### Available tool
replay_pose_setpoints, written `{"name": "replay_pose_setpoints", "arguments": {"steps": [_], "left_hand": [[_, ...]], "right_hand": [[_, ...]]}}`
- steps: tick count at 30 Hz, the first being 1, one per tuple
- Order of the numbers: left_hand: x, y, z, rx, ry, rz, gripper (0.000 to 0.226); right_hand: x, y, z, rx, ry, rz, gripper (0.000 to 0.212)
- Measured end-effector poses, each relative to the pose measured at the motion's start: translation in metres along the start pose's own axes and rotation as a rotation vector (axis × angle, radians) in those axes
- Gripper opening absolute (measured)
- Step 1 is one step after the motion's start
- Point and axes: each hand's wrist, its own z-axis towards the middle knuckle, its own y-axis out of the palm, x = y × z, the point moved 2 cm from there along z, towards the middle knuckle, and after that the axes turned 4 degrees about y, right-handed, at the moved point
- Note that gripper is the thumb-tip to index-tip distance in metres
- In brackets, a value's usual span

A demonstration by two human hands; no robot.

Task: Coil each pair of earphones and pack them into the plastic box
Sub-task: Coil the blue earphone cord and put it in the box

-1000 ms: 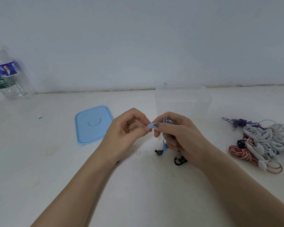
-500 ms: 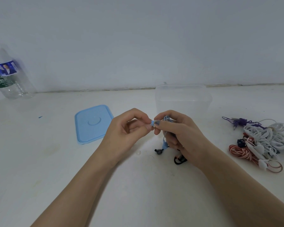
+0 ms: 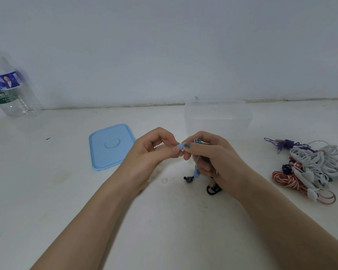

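Both hands pinching blue earphones (image 3: 197,142)

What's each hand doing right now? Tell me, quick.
Left hand: closed, pinching the blue earphone tip.
Right hand: closed, fingers curled round the blue earphones' cord.

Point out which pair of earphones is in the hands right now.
The light blue earphones: both hands pinch them, while the white, red-striped and purple ones lie heaped to the right.
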Motion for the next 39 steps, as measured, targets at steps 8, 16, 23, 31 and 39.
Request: {"name": "replay_pose_setpoints", "arguments": {"steps": [8,16,23,31,39], "left_hand": [[0.001,0.003,0.000,-0.031,-0.046,-0.159,0.010],[0.006,0.005,-0.002,0.028,0.091,-0.024,0.012],[0.006,0.012,-0.010,0.132,0.354,0.285,0.013],[0.004,0.010,-0.011,0.180,0.559,0.475,0.005],[0.003,0.012,-0.011,0.178,0.531,0.382,0.016]], "right_hand": [[-0.001,0.000,0.001,-0.024,0.059,0.083,0.007],[-0.003,0.003,0.000,-0.031,0.113,0.139,0.004],[-0.001,0.007,-0.002,-0.057,0.151,0.255,0.011],[0.002,0.013,-0.004,-0.093,0.208,0.395,0.005],[0.006,0.017,-0.005,-0.087,0.201,0.451,0.016]]}}
